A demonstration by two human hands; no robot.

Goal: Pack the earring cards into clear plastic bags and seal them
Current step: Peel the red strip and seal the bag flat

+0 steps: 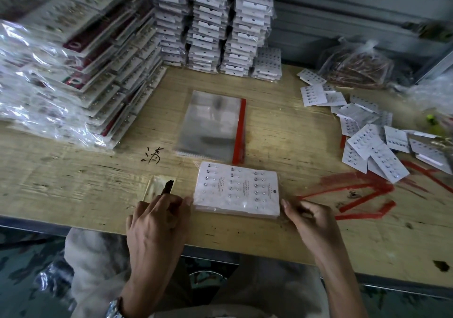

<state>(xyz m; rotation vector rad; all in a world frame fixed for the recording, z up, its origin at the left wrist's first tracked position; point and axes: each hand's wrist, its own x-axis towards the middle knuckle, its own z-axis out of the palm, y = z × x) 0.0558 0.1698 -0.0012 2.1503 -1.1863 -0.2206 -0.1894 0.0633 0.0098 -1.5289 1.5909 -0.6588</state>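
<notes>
A clear plastic bag holding a stack of white earring cards (237, 189) lies flat on the wooden table near its front edge. My left hand (158, 222) touches the bag's left edge with the fingertips. At the bag's right end, my right hand (310, 218) pinches the plastic between thumb and fingers. Just beyond the bag sits a pile of empty clear bags (210, 124) with a red adhesive strip (240, 131) along its right side. Loose earring cards (372, 143) are scattered at the right.
Tall stacks of packed cards (210, 23) stand at the back, and slanted piles of bagged cards (73, 72) fill the left. Peeled red strips (362, 190) lie at the right. A bag of copper-coloured items (355, 65) sits at the back right. The table edge (220, 249) runs below my hands.
</notes>
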